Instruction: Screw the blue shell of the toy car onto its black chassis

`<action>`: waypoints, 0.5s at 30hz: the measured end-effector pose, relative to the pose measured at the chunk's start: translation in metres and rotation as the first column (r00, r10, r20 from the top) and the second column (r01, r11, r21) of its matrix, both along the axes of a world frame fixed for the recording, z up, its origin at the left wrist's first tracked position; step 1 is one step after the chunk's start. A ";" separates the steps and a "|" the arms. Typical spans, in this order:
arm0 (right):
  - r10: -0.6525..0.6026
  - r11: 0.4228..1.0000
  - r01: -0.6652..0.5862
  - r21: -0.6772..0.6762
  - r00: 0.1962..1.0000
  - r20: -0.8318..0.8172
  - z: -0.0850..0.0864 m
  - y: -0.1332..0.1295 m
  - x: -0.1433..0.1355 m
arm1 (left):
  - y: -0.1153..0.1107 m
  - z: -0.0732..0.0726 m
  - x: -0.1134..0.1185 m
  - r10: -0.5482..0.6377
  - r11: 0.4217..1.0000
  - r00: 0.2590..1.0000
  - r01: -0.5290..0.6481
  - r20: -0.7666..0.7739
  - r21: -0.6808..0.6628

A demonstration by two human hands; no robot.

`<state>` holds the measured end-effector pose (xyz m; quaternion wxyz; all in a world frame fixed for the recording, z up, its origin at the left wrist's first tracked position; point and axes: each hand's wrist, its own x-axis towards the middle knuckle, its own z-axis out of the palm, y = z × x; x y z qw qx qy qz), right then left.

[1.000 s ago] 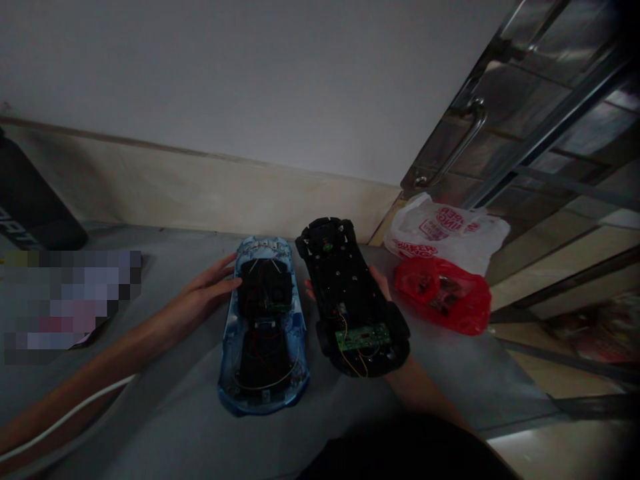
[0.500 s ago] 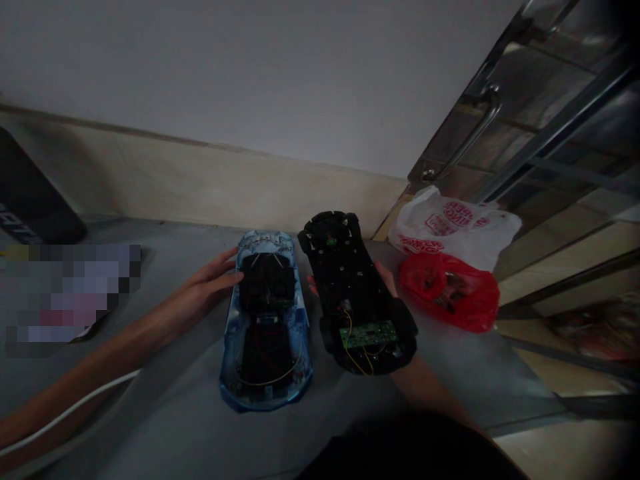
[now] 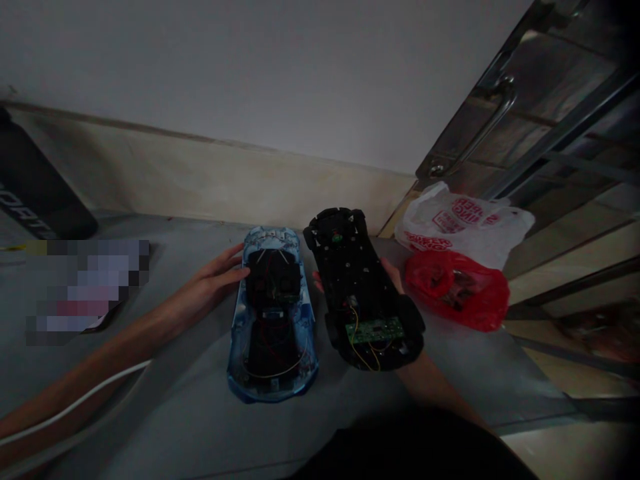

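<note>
A blue toy car shell (image 3: 237, 347), its hollow underside up with black parts and thin wires inside, lies on the grey surface. Along its upper left edge rests my left hand (image 3: 223, 270), thumb and fingers apart against the side. To the right, my right hand (image 3: 393, 275) holds the black car chassis (image 3: 350, 267) from beneath; fingertips show at its left edge and part of the hand at its right. A green circuit board (image 3: 375, 329) with yellow wires sits at the chassis's near end. The two car parts are apart.
On the right lie a white plastic bag (image 3: 465, 220) and a red plastic bag (image 3: 457, 290), beside a metal frame with a handle (image 3: 483, 130). A black bottle (image 3: 43, 180) and a blurred-out flat item (image 3: 95, 287) are at left. A white cable (image 3: 100, 387) crosses my left forearm.
The view has shifted slightly, so everything appears a little further right. Both hands keep their places on the car shell and the chassis.
</note>
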<state>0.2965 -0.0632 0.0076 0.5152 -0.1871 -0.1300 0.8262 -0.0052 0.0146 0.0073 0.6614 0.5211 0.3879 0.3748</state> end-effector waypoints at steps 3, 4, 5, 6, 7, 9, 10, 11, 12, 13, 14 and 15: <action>0.090 0.996 -0.091 0.003 0.990 -0.108 -0.010 0.004 0.006 | 0.002 -0.003 -0.002 -0.020 1.000 0.999 0.021 0.033 -0.005; 0.105 0.994 -0.105 0.008 0.985 -0.136 -0.013 0.006 0.007 | 0.003 -0.004 -0.002 -0.024 1.000 0.999 0.024 0.044 -0.008; 0.108 0.994 -0.107 0.017 0.984 -0.144 -0.016 0.007 0.008 | 0.003 -0.005 -0.002 -0.026 1.000 0.998 0.027 0.054 -0.010; 0.094 0.995 -0.091 0.029 0.988 -0.124 -0.017 0.009 0.009 | 0.004 -0.005 -0.002 -0.026 1.000 0.998 0.027 0.060 -0.012; 0.069 0.997 -0.066 0.049 0.996 -0.065 -0.017 0.010 0.008 | 0.004 -0.005 -0.002 -0.019 1.000 0.998 0.020 0.062 -0.019; 0.016 0.995 -0.027 0.097 0.993 0.114 -0.015 0.011 0.006 | 0.003 -0.004 0.000 0.013 0.999 0.998 -0.010 0.066 -0.045; -0.005 0.993 -0.019 0.118 0.980 0.201 -0.014 0.011 0.005 | 0.002 -0.003 0.000 0.032 0.998 0.997 -0.028 0.071 -0.063; -0.017 0.991 -0.019 0.131 0.963 0.268 -0.012 0.011 0.003 | 0.001 -0.003 0.001 0.051 0.996 0.995 -0.045 0.086 -0.073; -0.026 0.990 -0.020 0.138 0.947 0.322 -0.011 0.011 0.000 | 0.001 -0.002 0.001 0.053 0.996 0.993 -0.046 0.103 -0.071; -0.033 0.990 -0.019 0.140 0.932 0.361 -0.010 0.011 -0.002 | 0.000 -0.002 0.001 0.045 0.997 0.992 -0.037 0.116 -0.068; -0.042 0.990 -0.014 0.140 0.919 0.392 -0.010 0.011 -0.004 | 0.000 -0.003 0.001 0.046 0.998 0.991 -0.038 0.127 -0.058; -0.059 0.989 -0.005 0.146 0.899 0.434 -0.009 0.011 -0.005 | 0.000 -0.004 0.000 0.037 0.998 0.991 -0.031 0.132 -0.052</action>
